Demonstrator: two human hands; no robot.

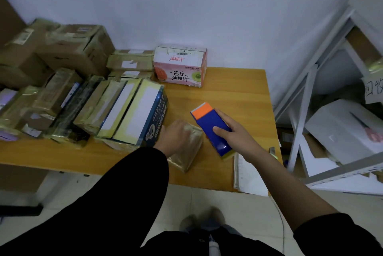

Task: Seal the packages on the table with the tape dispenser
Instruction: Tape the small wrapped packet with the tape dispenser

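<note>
Now, R hand (234,132) grips blue-orange tape dispenser (208,122), L hand (176,136) flat on taped brown pkg (189,153)

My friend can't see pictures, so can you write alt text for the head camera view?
A person's right hand grips a blue and orange tape dispenser over a wooden table, while the left hand rests on a small tape-wrapped package. More taped boxes crowd the table's left side.
</note>
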